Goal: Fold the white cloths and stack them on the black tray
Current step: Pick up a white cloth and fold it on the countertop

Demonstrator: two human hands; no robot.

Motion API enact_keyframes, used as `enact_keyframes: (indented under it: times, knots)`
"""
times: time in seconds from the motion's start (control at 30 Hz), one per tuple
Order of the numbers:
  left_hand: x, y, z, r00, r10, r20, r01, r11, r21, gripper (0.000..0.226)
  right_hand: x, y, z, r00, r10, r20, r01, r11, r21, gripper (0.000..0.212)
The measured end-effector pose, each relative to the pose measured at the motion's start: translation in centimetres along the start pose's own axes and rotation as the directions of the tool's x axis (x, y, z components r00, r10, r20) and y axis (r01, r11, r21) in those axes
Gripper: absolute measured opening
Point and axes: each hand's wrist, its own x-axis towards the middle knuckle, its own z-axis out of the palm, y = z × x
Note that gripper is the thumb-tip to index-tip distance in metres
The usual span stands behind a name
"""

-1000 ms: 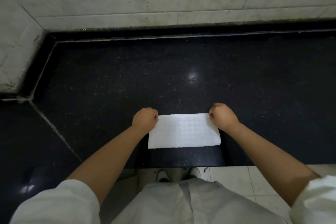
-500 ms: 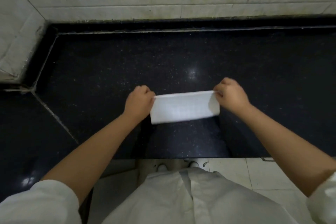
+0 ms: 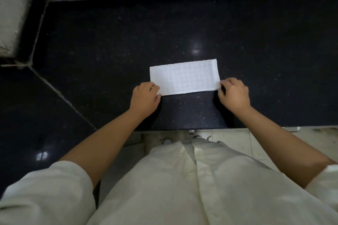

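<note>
The white grid-textured cloth [image 3: 184,77], folded into a long strip, lies flat on the black speckled stone worktop [image 3: 109,45] near its front edge. The left hand [image 3: 146,97] pinches its near-left corner, the right hand [image 3: 233,93] its near-right. Uneven pulling could skew the layers. No tray shows.

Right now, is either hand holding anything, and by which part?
Both pinch the folded white cloth at its near corners: left hand the near-left, right hand the near-right.

One white cloth [image 3: 184,78] — two hands [image 3: 145,97].
</note>
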Motion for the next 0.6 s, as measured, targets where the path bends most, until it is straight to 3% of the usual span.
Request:
enact_keyframes:
  times: [0.13,0.33,0.5,0.6]
  knots:
    - [2.0,0.7,-0.3,0.990,-0.134,0.043,0.135,0.991,-0.014,0.048,1.5,-1.5,-0.4,0.960,0.264,0.096,-0.271,0.960,0.075,0.040]
    - [3.2,0.2,1.0,0.941,-0.266,0.211,0.263,0.964,0.042,0.059,3.0,-3.0,0.3,0.869,0.436,0.235,-0.465,0.881,0.085,0.030]
    - [3.1,0.2,1.4,0.934,-0.288,0.214,0.284,0.958,0.048,0.058,3.2,-3.7,0.0,0.868,0.460,0.189,-0.490,0.857,0.163,0.021]
    - [3.1,0.1,1.4,0.926,-0.298,0.230,0.282,0.954,0.098,0.058,2.6,-5.3,-1.3,0.933,0.359,0.028,-0.346,0.873,0.344,0.007]
